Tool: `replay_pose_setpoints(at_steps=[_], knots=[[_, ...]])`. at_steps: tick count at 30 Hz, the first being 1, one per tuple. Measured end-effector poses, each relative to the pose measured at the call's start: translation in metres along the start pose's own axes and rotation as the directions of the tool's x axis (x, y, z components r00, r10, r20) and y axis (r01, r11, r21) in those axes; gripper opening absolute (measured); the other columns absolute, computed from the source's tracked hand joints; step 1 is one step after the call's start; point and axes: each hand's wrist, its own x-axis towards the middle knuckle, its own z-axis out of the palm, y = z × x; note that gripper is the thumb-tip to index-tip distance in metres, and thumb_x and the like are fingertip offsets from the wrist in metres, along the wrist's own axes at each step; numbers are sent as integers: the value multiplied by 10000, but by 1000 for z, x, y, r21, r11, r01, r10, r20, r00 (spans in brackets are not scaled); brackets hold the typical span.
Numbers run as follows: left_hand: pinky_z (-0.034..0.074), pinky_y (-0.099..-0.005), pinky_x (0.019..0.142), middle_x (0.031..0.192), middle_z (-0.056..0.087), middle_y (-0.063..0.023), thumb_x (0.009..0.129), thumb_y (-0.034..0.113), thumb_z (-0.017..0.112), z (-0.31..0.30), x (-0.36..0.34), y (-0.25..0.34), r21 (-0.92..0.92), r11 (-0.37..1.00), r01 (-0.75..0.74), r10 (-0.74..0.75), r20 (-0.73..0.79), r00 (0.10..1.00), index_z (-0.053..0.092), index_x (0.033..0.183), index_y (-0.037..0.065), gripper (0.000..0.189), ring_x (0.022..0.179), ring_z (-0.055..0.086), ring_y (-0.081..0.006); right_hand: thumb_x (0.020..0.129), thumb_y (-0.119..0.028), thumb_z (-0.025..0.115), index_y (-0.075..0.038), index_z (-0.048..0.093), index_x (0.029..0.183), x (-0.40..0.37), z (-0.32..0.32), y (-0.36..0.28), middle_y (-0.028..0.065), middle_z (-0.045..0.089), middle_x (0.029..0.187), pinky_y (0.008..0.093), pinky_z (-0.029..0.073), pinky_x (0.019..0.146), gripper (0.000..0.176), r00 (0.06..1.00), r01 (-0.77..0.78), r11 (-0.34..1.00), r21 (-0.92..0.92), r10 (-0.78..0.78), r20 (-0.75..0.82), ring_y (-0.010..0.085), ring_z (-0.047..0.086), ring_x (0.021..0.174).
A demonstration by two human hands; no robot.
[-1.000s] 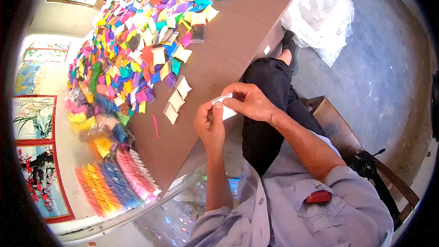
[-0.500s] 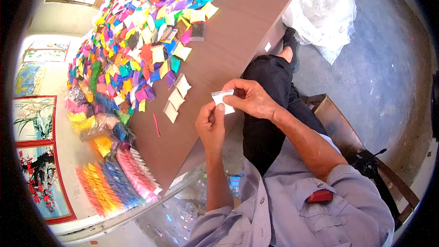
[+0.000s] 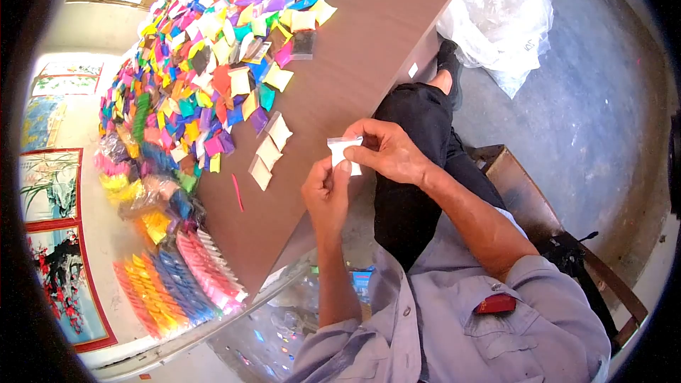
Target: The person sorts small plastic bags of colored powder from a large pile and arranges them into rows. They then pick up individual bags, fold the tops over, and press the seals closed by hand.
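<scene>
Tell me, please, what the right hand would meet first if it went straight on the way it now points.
The right hand points at the white packet it pinches together with the left hand. Past that, probably the beige packets on the table, though height is unclear.

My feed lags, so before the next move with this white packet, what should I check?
1. Grip: ok, left hand and right hand both pinch the white packet.
2. Packet's seal: cannot tell, fingers cover its edges.
3. Free space: ok, bare brown table beside the three beige packets.
4. Red strip out of the way: ok, it lies on the table apart from the hands.
5. Packet clear of the coloured pile: ok, held near the table's edge.
</scene>
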Motion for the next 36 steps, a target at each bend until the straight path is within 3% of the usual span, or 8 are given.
replay_pose_setpoints(at_steps=[4,9,16,19,24,28,33,36], knots=[[473,-203,740,930,672,8,992,128,704,8,0,7,-128,992,2,-15,-101,995,681,1100,-35,196,815,585,-45,966,-79,713,-17,660,1115,0,-3,3,-11,669,973,256,511,796,170,997,-45,998,34,43,59,64,620,897],[440,-200,690,874,640,28,986,134,714,-3,2,2,50,997,-56,60,-69,996,697,1074,-12,171,768,543,-35,964,-83,714,-24,671,1088,1,-3,5,-22,664,932,248,507,772,144,994,-53,998,-31,55,93,54,619,869],[434,-203,678,867,637,31,989,150,716,0,2,3,30,995,-92,94,-78,992,705,1065,-4,172,761,539,-33,977,-101,697,-20,681,1078,-1,-2,-3,-37,643,892,232,479,722,131,994,-57,995,-76,63,84,37,589,822],[443,-205,682,876,650,25,995,151,709,7,1,9,-118,991,-57,38,-156,987,708,1062,-9,174,773,557,-34,970,-95,686,-19,683,1059,-1,-1,1,-19,644,875,247,486,711,117,997,-36,995,-92,43,68,54,593,808],[444,-198,682,872,653,18,1010,151,687,1,-1,4,20,999,-50,52,-117,992,708,1045,-16,171,781,563,-33,958,-96,686,-22,682,1054,-1,-2,-4,3,651,862,262,500,707,121,992,-73,989,-127,86,94,71,602,796],[444,-200,690,859,644,24,1012,151,684,1,0,1,39,997,-74,79,-154,985,708,1033,-10,164,780,558,-31,938,-110,715,-10,647,1043,0,4,-1,3,637,865,274,504,730,161,996,-50,998,-44,53,66,82,594,805],[471,-218,742,934,674,-2,997,128,696,1,2,-10,-136,988,-78,42,-252,967,692,1070,-17,162,833,588,-53,927,-107,724,-6,612,1022,2,2,3,-3,617,881,282,506,756,178,996,-44,999,-11,44,80,89,581,815],[490,-227,780,999,692,-31,993,117,696,3,0,-1,-162,984,-68,42,-158,986,678,1107,-24,182,878,620,-75,931,-98,719,-11,613,1021,1,1,-2,-10,614,887,276,506,757,163,995,-61,995,-78,66,76,80,574,811]])
